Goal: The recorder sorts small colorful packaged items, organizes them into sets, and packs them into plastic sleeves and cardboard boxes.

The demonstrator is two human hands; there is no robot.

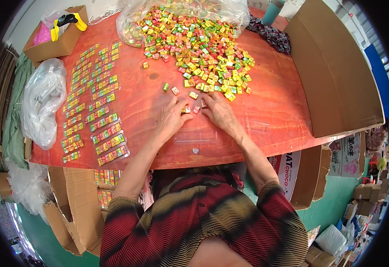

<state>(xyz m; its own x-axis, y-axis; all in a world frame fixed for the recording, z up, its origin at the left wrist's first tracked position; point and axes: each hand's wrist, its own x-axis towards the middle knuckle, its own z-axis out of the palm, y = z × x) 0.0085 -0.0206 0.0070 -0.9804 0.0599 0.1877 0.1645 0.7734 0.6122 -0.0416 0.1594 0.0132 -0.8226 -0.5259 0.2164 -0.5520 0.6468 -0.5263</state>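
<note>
Both my hands are low over the red table point(265, 120), in front of a heap of small coloured boxes point(212, 58). My left hand point(171, 116) curls its thumb and fingers around a small red and yellow box point(187, 109). The fingers of my right hand point(221, 113) are bent onto a small red box point(203, 103). One more red box point(196, 109) lies between the hands. Just beyond my fingertips are a yellow box point(193, 95), a red and white box point(175, 91) and a green box point(166, 86). Nearer me lies a clear plastic tray point(196, 137).
Filled trays of small boxes point(110, 142) stand in rows on the left. A clear bag point(130, 26) partly covers the heap. A tall cardboard box point(332, 66) borders the right side; a crumpled plastic bag point(44, 102) lies at the left edge. A white scrap point(195, 151) sits near the front edge.
</note>
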